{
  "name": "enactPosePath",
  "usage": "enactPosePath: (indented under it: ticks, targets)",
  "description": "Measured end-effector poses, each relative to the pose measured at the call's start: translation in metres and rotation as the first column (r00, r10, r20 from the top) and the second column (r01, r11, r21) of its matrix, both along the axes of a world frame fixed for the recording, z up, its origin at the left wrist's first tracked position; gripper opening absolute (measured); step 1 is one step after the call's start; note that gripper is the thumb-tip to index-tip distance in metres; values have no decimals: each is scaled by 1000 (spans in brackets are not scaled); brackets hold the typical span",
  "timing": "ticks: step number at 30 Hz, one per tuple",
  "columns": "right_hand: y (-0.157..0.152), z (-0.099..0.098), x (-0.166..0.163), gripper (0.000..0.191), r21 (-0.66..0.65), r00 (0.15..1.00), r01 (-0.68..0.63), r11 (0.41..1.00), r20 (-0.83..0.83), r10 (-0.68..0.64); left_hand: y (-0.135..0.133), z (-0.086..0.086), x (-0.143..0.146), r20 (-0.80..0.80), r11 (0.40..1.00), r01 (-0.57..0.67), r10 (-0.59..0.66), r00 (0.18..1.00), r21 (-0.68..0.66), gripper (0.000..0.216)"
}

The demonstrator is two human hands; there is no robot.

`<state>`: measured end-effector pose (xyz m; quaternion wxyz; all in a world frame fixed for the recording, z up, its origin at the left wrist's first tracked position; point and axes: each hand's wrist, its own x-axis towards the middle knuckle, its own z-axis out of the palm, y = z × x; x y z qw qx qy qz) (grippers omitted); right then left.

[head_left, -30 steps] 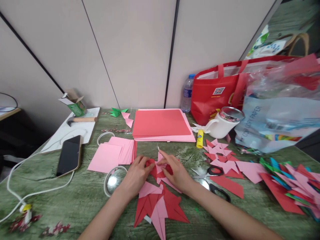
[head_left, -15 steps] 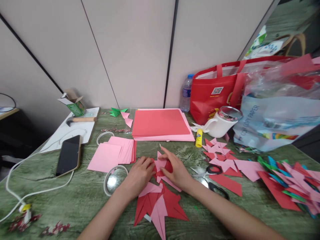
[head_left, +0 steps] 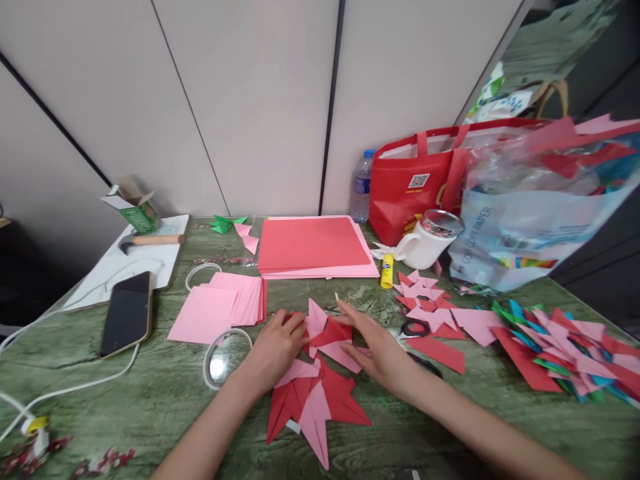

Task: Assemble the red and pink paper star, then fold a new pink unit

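Observation:
A pink and red folded paper star (head_left: 320,330) lies flat on the table between my hands. My left hand (head_left: 280,343) has its fingers bent together over the star's left side, hiding that tip. At the star's right edge, my right hand (head_left: 377,347) is open, thumb and fingers apart and fingertips close to the paper. Just below, a second, larger red and pink folded paper star (head_left: 317,403) rests on the table, with a small white piece at its lower left. Two pairs of scissors (head_left: 415,328) lie partly hidden behind my right hand and forearm.
Left are pink paper squares (head_left: 205,313), tape rolls (head_left: 206,380), a phone (head_left: 127,313) and a hammer (head_left: 150,241). Behind lie red sheets (head_left: 315,243). A glue stick (head_left: 387,271), white mug (head_left: 427,243), red bag (head_left: 400,193) and paper pieces (head_left: 575,347) are right.
My right hand has drawn back to the right with its fingers wider apart, uncovering more of the upper star. My left hand stays at the star's left side. The whole view has shifted slightly.

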<state>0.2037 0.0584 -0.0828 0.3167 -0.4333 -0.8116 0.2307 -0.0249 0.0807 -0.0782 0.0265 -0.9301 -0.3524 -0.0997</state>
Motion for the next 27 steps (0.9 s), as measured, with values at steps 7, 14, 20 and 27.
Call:
enactPosePath:
  ticks: [7,14,20,27]
  targets:
    - [-12,-20,-6,65,70,999,-6,997,51,3,1,0,0,10,999,-37,38,999,-22,16]
    - [-13,-21,-8,66,126,993,49,991,97,-61,0,3,0,22,999,-33,33,999,-32,19]
    - [-15,-25,-10,65,132,990,84,988,99,-97,-1,5,0,25,998,-26,28,999,-57,17]
    - [-15,-28,-10,65,127,989,101,987,96,-113,0,7,1,7,996,-35,36,999,-88,19]
